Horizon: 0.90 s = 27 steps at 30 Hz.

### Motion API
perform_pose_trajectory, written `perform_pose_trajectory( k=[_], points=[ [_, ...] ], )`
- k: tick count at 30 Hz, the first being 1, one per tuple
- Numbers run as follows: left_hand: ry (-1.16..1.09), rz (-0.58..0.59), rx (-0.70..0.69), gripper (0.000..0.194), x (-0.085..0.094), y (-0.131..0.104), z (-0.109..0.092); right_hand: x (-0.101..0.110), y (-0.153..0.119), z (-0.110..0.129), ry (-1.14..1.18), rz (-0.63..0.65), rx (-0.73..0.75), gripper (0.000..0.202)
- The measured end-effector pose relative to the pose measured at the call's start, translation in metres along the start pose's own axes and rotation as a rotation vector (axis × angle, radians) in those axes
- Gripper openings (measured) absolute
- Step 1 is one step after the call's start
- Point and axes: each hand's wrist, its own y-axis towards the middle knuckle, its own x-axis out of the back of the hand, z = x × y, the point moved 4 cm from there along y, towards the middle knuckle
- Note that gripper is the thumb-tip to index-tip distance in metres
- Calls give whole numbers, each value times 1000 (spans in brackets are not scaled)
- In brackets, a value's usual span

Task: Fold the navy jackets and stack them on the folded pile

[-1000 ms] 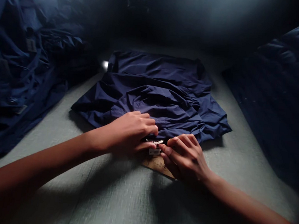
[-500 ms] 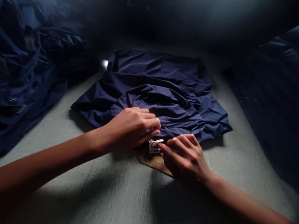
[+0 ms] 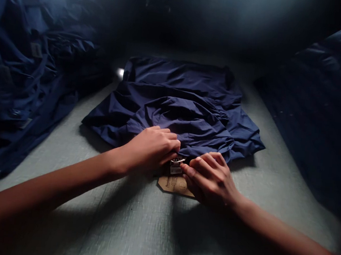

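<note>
A dark navy garment (image 3: 179, 104), folded and gathered, lies on the grey-green cloth-covered table. At its near edge a small white label (image 3: 176, 168) with dark print sticks out. Just below that is a brown cardboard hang tag (image 3: 175, 184), its right end covered by fingers. My left hand (image 3: 153, 148) is closed in a pinch at the label's upper left, against the garment's edge. From the other side my right hand (image 3: 209, 176) is curled, with a fingertip and thumb at the label's right edge. The other fingertips of both hands are partly hidden.
Heaped navy garments (image 3: 21, 67) with small white labels rise along the left side. Another dark navy pile (image 3: 318, 110) stands on the right. The grey-green table (image 3: 129, 228) runs between them, and the back is in deep shadow.
My left hand has moved slightly down and to the left. The white label is bent differently, and more of the hang tag's print shows. My right hand is almost still.
</note>
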Motion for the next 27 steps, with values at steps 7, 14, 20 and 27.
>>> perform_pose_trajectory(
  k=[7,14,20,27],
  points=[
    [-79,-83,65,14,12,-2,3,1,-4,-1,-80,-62,45,24],
    [-170,-158,107,12,16,-3,6,-4,0,-5,-159,11,-58,34],
    [-159,-125,80,12,16,-2,5,-10,-1,-8,-182,98,-94,49],
    [-8,-68,-2,35,12,-1,-6,-14,-3,-10,-209,108,-97,45]
  ],
)
